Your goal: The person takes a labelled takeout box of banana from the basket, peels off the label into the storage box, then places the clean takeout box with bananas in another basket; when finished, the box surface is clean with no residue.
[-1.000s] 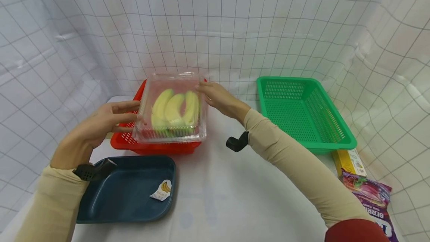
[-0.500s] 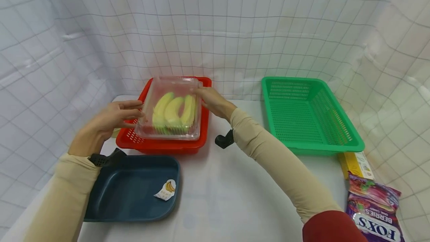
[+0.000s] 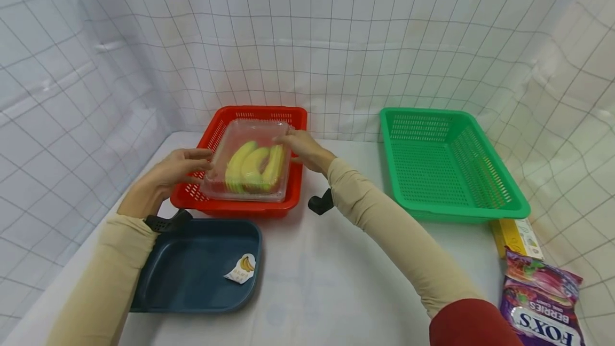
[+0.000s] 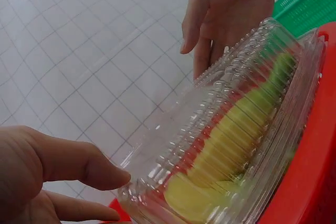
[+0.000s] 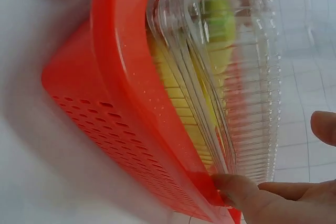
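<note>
A clear plastic clamshell box (image 3: pixel 247 131) with several yellow bananas (image 3: pixel 252 168) inside lies in the red basket (image 3: pixel 230 207), slightly askew. Its front part sits close to the basket's rim. My left hand (image 3: pixel 179 168) is at the box's left edge with fingers fairly straight; in the left wrist view the thumb tip touches a corner of the lid (image 4: pixel 210 108). At the right edge is my right hand (image 3: pixel 306 148). The right wrist view shows its fingertips (image 5: pixel 236 187) right where box and basket rim meet, while another digit stands apart from the box.
A dark blue tray (image 3: pixel 192 282) with a banana sticker (image 3: pixel 242 268) stands in front of the red basket. To the right is a green basket (image 3: pixel 423 175). A yellow box (image 3: pixel 516 236) and a purple Fox's Berries bag (image 3: pixel 543 303) lie at the right edge.
Both hands have lowered the clamshell box into the red basket, and more of the basket's back rim shows. The right hand has shifted slightly toward the box's front. The head view has moved a little left.
</note>
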Available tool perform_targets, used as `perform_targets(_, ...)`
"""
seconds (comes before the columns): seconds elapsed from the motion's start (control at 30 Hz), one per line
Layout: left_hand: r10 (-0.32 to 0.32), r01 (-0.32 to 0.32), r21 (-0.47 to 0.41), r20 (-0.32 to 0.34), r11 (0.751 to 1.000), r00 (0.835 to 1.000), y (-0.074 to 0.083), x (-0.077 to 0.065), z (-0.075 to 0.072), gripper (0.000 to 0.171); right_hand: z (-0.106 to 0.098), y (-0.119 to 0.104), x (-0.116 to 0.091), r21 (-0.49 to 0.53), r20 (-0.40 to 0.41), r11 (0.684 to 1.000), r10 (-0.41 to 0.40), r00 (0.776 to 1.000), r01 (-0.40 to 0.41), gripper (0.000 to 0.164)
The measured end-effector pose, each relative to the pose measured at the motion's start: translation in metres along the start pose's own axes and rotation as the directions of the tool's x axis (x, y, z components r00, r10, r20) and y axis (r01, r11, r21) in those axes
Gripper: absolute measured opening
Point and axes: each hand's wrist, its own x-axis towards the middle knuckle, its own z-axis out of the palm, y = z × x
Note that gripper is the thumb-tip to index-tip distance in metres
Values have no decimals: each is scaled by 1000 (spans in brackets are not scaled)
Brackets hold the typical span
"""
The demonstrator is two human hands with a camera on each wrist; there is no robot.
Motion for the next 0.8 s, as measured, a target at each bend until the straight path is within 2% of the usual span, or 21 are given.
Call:
perform_targets(0.07,-4,4,22,7,1000,1000,0,-3,2,71,1,0,-2,-110,-38,993,-39,999,34,53)
perform_targets(0.2,0,0,108,-6,994,1000,7,-9,7,74,-2,1,-5,-329,-148,940,-151,977,95,59)
perform_targets(0.3,20,-16,164,-22,986,1000,13,-12,12,74,-6,2,-7,-333,-186,937,-178,966,108,63)
perform_targets(0.43,39,-36,183,-13,982,999,15,-13,14,73,-13,6,-12,-299,-180,949,-160,971,101,63)
perform_targets(0.5,50,-46,195,-13,980,999,15,-13,14,72,-17,9,-13,-329,-176,938,-178,968,112,63)
perform_targets(0.6,77,-69,239,-24,969,997,14,-14,14,71,-28,15,-17,-439,-188,888,-236,953,133,62)
perform_targets(0.7,120,-102,293,-45,951,992,14,-14,14,70,-47,21,-23,-573,-197,808,-301,933,140,63)
perform_targets(0.8,154,-117,355,-78,927,985,12,-14,12,69,-71,27,-34,-663,-177,737,-325,929,132,63)
